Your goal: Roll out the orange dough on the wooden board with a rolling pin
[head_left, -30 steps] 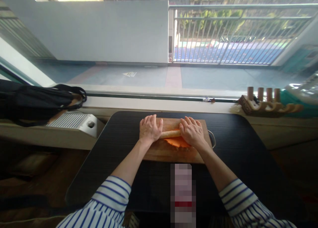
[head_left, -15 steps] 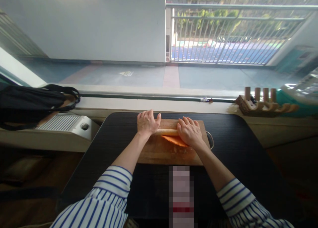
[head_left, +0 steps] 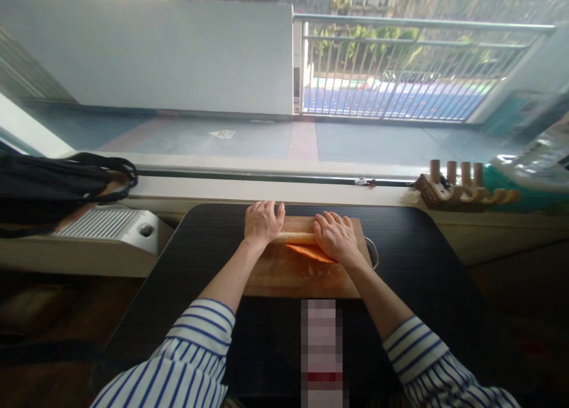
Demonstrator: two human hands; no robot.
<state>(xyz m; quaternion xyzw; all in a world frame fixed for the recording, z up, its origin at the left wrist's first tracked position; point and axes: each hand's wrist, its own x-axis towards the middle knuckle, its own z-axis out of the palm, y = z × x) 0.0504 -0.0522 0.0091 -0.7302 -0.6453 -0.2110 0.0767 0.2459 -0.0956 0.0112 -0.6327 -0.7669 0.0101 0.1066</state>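
Resting over a rolling pin, our left hand and right hand lie with fingers extended, unclenched. The pin runs sideways on a board near the tabletop's far edge; an orange sheet shows nearside, closer to our right hand.

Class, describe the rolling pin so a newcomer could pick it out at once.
Find the black table, then the wooden board on it. Across the board, under the left hand and right hand, lies the rolling pin. Unlike the flat orange sheet beside it, it is a pale, straight rod.
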